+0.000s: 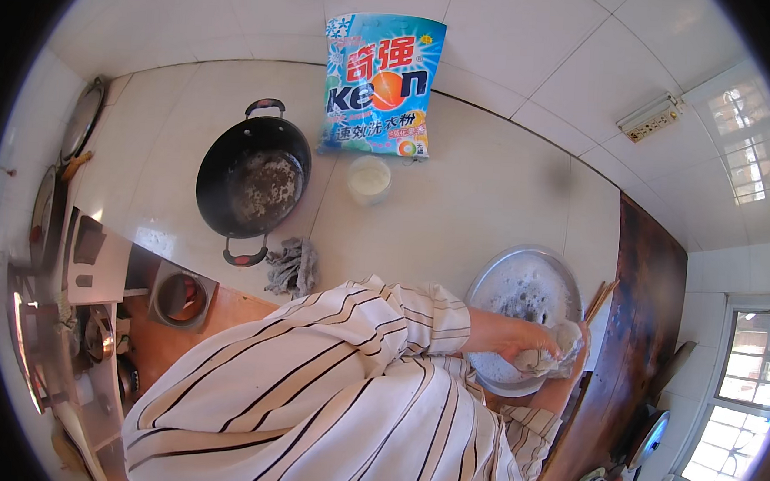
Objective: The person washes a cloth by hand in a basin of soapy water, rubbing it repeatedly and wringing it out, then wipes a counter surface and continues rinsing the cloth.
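Note:
A round metal basin [488, 272] of foamy water stands on the tiled counter at my right. Over its right rim, both my hands grip a wet, pale grey cloth [569, 341] that is bunched up. My left hand [531, 346] comes across from the left, with its fingers closed on the near side of the cloth. Around the far side wraps my right hand [581, 356], partly hidden behind the cloth. Soap foam and dark patches of water show in the basin below.
A black two-handled pot [212, 179], brown residue inside, stands left of a tub of whitish contents [369, 177]. Behind the tub, a washing powder bag [380, 90] leans on the wall. A grey rag [294, 266] lies by the pot; chopsticks [598, 302] lie right of the basin.

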A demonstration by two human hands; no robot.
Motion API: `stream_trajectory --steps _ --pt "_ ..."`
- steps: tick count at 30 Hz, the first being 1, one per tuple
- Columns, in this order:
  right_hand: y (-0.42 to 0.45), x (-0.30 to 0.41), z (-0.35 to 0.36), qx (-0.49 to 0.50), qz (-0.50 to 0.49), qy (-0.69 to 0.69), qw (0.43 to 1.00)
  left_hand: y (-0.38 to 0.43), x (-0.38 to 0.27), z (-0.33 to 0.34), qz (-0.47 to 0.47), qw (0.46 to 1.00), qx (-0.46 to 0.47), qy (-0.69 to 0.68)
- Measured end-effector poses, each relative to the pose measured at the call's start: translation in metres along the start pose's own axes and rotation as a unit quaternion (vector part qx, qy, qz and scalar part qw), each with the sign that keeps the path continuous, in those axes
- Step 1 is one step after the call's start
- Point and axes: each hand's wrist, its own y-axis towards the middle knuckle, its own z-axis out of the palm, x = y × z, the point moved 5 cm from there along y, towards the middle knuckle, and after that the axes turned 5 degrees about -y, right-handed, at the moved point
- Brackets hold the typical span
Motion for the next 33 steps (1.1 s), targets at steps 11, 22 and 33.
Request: stream_trajectory --steps 11,22,33 --pt "-0.009 0.034 0.069 -0.148 -0.13 -0.415 0.888 -0.004 -0.042 -0.022 0.24 0.67 -0.153 0.685" --pt "-0.011 0.033 0.053 0.064 0.052 0.005 0.997 -0.008 -0.052 -0.019 0.137 0.912 -0.031 0.386" --pt "-0.034 0.079 0.086 0.316 -0.105 0.128 0.934 -0.034 -0.031 0.033 -0.115 0.959 0.224 -0.133"
